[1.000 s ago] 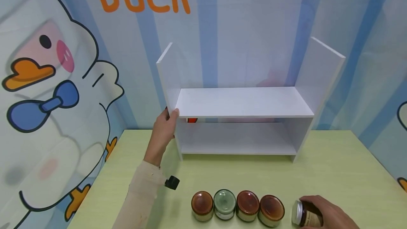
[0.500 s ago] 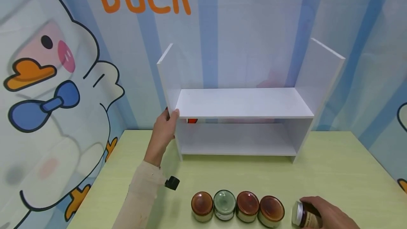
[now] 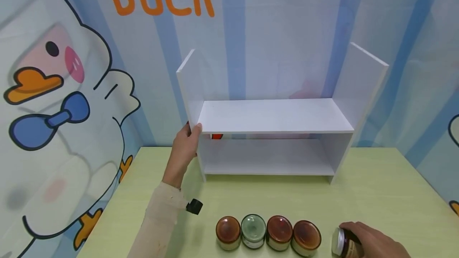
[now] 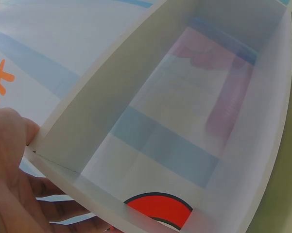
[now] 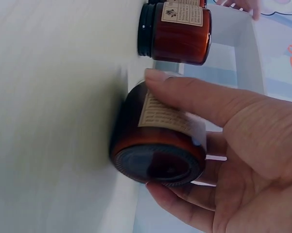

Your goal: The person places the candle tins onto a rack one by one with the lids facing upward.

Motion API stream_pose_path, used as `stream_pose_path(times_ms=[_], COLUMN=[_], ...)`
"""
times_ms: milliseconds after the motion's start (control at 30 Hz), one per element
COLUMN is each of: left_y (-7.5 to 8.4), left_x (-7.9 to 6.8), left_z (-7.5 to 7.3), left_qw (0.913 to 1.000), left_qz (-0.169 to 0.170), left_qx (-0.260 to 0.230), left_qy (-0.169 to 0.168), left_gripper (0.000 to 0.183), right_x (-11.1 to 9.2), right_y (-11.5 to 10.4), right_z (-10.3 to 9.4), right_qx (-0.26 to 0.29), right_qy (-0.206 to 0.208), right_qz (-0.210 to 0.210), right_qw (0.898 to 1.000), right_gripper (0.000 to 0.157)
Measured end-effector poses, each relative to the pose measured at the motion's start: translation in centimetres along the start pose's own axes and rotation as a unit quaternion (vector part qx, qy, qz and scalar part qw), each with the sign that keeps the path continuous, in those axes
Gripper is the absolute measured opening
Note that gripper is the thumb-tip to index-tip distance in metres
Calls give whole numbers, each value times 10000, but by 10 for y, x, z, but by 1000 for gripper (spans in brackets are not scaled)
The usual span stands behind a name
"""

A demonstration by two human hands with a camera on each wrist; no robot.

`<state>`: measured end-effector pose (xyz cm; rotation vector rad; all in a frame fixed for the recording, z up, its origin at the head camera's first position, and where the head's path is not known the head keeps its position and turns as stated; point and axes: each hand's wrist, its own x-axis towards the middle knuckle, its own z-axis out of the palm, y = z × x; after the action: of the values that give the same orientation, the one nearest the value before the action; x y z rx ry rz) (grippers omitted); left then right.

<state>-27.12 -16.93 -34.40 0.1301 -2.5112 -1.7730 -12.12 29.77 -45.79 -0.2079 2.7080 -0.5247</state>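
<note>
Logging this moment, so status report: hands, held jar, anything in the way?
Left hand grips the white shelf. Right hand holds the brown jar on its side. Possible obstacle: row of four jars, left of it.

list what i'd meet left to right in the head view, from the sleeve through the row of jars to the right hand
Beige sleeve, black block, first amber jar, green jar, second amber jar, third amber jar, silver-lidded jar, right hand holding that last jar.
</note>
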Motion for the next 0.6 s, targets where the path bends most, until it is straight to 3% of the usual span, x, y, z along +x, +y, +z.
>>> stream_pose_path(times_ms=[233,600], left_y=[3,3], left_x=[-3,-1], left_z=[1,3], left_qw=[9999,9998], left_qz=[-80,-161], left_qx=[89,48], left_qy=[-9,67], left_gripper=[71,69], right_x=[1,-1], right_y=[-8,-16], right_z=[-2,0], right_qx=[53,-107], right_qy=[-47,121], right_qz=[120,426], right_qw=[9999,9990], right_gripper=[73,79])
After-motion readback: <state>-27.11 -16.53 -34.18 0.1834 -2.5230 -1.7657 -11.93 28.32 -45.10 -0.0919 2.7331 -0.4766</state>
